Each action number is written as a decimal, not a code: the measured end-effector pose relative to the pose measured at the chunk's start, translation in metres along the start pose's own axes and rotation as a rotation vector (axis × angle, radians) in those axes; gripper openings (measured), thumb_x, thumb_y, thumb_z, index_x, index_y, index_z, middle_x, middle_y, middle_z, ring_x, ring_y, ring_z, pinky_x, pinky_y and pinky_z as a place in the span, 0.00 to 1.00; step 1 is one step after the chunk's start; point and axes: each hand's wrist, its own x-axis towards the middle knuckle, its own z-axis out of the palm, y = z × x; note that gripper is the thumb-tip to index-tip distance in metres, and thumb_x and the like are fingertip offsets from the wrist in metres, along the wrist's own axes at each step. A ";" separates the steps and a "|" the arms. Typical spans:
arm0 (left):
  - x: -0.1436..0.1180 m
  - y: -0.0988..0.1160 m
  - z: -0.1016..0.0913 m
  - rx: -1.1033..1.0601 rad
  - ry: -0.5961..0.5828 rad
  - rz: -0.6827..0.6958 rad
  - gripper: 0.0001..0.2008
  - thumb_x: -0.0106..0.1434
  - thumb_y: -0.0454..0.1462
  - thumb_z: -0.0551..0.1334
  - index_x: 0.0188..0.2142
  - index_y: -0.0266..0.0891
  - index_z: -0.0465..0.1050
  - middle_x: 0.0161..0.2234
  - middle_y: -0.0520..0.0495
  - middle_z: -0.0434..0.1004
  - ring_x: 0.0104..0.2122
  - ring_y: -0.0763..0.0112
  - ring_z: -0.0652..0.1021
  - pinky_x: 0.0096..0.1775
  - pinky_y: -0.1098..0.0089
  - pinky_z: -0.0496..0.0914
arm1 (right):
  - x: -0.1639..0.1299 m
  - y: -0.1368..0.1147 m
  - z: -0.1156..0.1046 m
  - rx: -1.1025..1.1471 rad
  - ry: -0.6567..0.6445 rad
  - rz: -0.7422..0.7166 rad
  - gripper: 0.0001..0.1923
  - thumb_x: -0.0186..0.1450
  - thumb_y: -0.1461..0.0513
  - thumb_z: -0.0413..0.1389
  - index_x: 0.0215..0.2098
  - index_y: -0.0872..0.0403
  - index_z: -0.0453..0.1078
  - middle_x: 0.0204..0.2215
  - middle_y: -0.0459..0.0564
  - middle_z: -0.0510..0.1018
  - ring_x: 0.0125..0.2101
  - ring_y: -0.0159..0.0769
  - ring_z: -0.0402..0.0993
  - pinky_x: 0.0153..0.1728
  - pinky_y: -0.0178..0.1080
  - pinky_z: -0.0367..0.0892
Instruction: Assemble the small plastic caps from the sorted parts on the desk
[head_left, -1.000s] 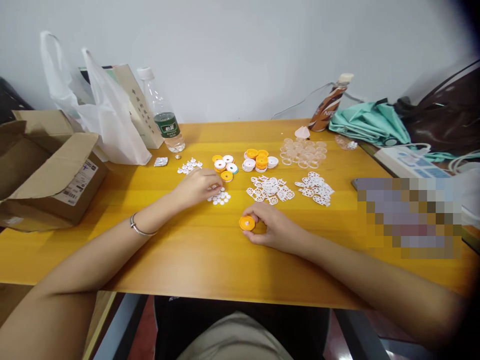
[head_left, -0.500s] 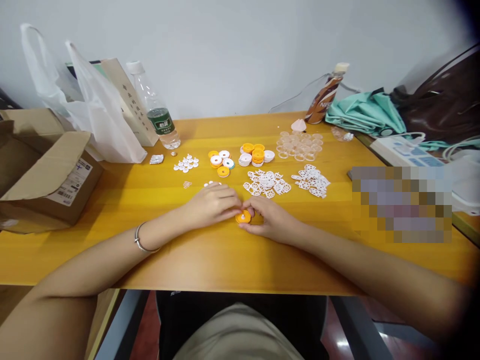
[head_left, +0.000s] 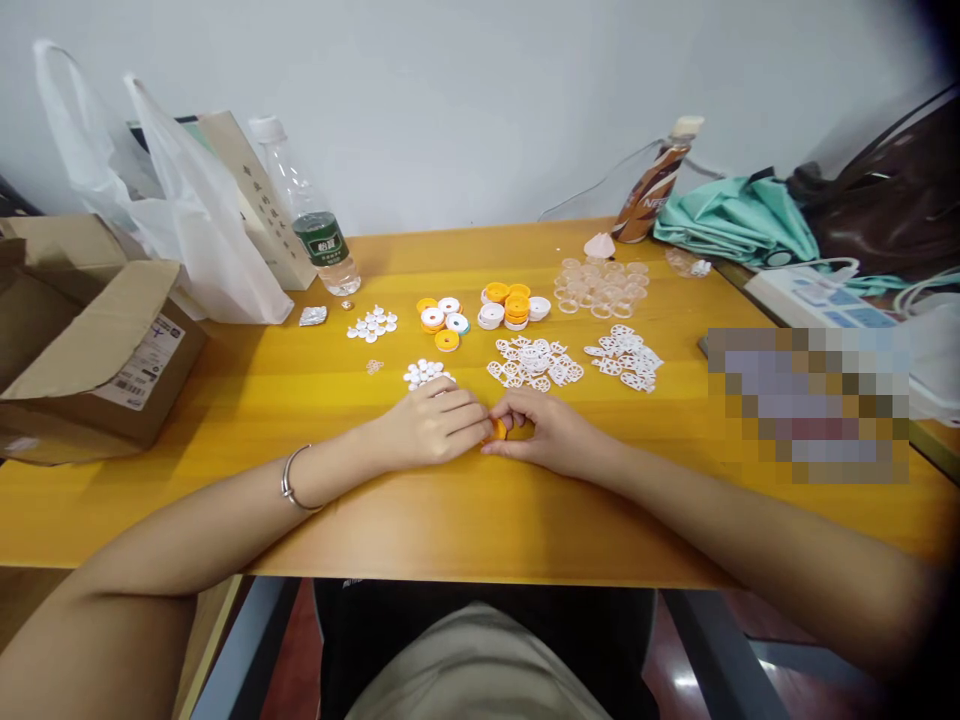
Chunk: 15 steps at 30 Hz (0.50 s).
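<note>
My left hand (head_left: 435,425) and my right hand (head_left: 544,432) meet at the middle of the yellow table (head_left: 465,510). Both pinch a small orange disc (head_left: 498,429), mostly hidden by the fingers. Just behind my left hand lies a heap of tiny white round pieces (head_left: 424,373). Further back are white lattice wheels (head_left: 534,362), a second lattice heap (head_left: 626,358), orange and white discs (head_left: 444,320), more stacked discs (head_left: 514,305) and clear rings (head_left: 600,287).
An open cardboard box (head_left: 82,340) sits at the left edge, with white plastic bags (head_left: 187,220) and a water bottle (head_left: 311,225) behind. At the right are a brown drink bottle (head_left: 651,195), a teal cloth (head_left: 731,230) and a power strip (head_left: 814,300).
My left hand left the white pieces and came to the orange disc held by my right hand. Both hands now close over the disc, covering it more than before.
</note>
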 end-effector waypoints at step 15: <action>0.000 0.005 0.001 0.076 0.040 0.062 0.06 0.66 0.33 0.56 0.33 0.35 0.69 0.36 0.45 0.78 0.36 0.70 0.76 0.35 0.68 0.65 | 0.000 0.003 -0.004 0.015 -0.039 0.001 0.12 0.55 0.57 0.61 0.30 0.55 0.65 0.24 0.43 0.66 0.26 0.28 0.62 0.29 0.34 0.61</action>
